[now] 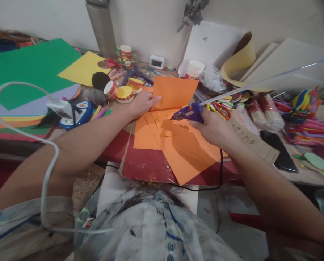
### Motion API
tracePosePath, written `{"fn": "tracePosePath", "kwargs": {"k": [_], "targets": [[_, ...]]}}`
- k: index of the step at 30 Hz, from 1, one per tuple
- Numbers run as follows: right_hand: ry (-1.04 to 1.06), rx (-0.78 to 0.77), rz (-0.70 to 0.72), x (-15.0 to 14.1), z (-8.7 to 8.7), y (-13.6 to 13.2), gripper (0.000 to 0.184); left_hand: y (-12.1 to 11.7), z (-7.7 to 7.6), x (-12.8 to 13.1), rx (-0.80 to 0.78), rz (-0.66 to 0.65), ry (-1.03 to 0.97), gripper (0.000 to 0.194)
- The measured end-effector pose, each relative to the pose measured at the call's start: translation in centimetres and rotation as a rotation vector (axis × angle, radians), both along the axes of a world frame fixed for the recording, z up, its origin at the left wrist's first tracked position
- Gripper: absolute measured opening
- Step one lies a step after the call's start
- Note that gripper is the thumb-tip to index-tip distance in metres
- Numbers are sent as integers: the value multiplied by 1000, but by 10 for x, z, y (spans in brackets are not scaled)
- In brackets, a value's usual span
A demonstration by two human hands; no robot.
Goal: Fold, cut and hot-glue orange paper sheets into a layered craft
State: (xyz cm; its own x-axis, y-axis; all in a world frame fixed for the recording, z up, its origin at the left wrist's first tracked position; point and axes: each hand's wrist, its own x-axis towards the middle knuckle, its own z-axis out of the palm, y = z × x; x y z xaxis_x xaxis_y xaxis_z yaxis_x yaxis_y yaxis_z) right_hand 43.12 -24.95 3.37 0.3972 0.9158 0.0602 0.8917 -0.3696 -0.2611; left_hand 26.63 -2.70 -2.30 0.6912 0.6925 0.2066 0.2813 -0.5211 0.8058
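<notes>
My right hand (213, 126) is wrapped round a dark blue hot glue gun (188, 111). Its nozzle points left, close above the orange paper, and a long clear glue stick (240, 88) runs out of its back to the upper right. With thumb and fingers, my left hand (144, 104) pinches the left edge of an orange paper piece (175, 91), which stands raised at the back. Below lie more flat orange sheets (197, 159), overlapping on a dark red board (142, 168). The gun's shadow falls across them.
Coloured sheets (28, 69) and a white charger with its cable (60, 107) lie left. Behind stand paper cup pieces (124, 93), a small clock (156, 62) and stacked cups (194, 69). Scissors (223, 110), a phone (278, 150) and pipe cleaners (311, 127) are right. A black cord (221, 166) hangs over the edge.
</notes>
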Motion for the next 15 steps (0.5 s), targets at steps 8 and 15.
{"fn": "tracePosePath", "kwargs": {"k": [8,15], "targets": [[26,79,-24,10,-8,29,31,-5,4,-1,-22,-21,-51,47],[-69,-9,-54,4,-6,14,35,-4,6,1,-68,-24,-40,39]]}}
